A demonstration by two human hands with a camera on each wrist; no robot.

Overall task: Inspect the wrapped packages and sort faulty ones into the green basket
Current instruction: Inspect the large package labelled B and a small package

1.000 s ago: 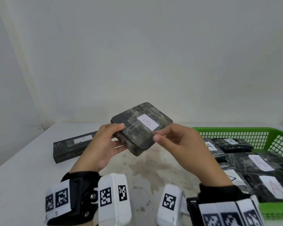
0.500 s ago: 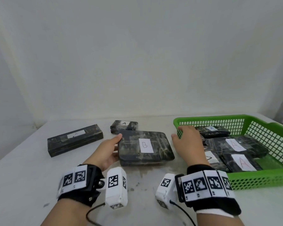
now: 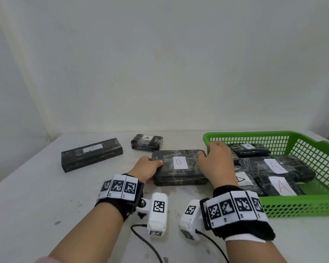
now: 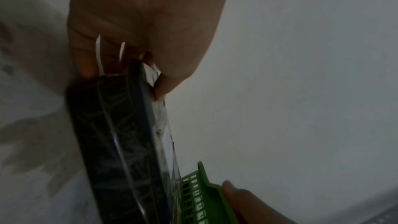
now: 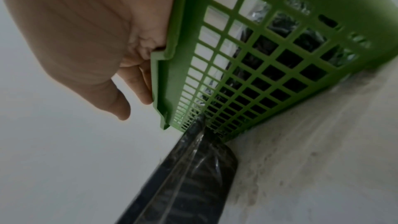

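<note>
Package B (image 3: 179, 168) edge touches green basket (image 3: 300, 205).

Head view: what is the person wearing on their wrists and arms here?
Both forearms are bare. Each wrist carries a black strap with a row of white square-code tags, and a white camera block bearing code tags too, with a thin black cable trailing from it. The left hand and right hand are ungloved. A pink sleeve edge shows at bottom left.

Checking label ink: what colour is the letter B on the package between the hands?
Black, on a white label; clearest in the head view.
</note>
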